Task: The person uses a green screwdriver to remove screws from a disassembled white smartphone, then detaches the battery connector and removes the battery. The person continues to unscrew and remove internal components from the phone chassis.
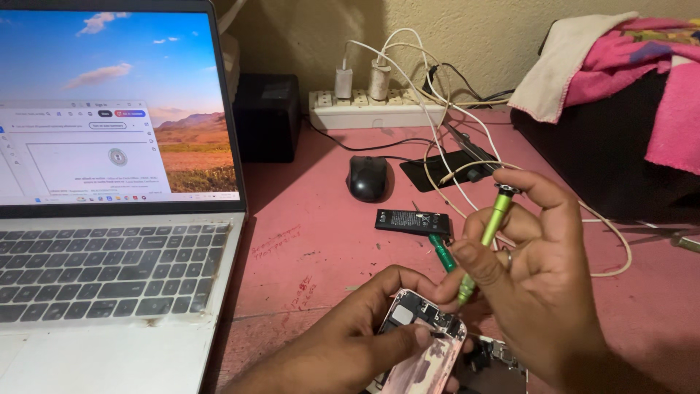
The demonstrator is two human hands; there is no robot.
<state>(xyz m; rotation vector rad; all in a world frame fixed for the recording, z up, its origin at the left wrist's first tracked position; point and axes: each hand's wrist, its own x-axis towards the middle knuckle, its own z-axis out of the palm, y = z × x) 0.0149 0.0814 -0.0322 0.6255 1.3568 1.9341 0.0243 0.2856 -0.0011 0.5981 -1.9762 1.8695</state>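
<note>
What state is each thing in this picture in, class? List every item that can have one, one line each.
Laptop: lid open, screen lit.
Phone: opened, insides showing, gripped by left hand.
Light green screwdriver: upright, tilted, held in right hand, tip at phone.
Black battery: lying flat on the table.
Mouse: resting untouched.
Power strip: two white chargers plugged in.

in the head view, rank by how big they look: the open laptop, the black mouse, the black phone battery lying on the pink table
1. Open silver laptop, largest by far.
2. and 3. Black computer mouse and flat black rectangular phone battery look alike in size; no ranking.
</note>
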